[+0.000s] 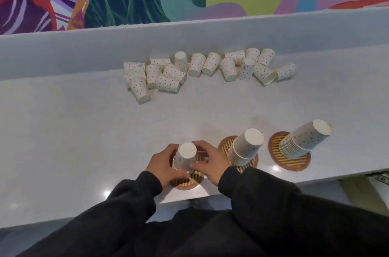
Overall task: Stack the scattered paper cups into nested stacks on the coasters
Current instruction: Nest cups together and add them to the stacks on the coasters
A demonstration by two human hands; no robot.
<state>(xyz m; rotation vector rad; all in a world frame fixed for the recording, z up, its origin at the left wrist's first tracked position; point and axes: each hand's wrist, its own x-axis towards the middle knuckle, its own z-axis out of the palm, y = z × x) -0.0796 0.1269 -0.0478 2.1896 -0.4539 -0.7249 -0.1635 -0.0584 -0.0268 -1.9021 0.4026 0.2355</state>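
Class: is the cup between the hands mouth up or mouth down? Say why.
Mouth down. The cup shows its closed white base on top; its wider rim faces the coaster.

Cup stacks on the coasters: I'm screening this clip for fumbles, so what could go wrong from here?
1. The middle stack stands beside the right hand; a careless move could topple it.
2. The cup, held by that hand and the left hand, sits over the left coaster near the counter edge and could slip off.
3. The loose cups mostly lie on their sides and may roll.
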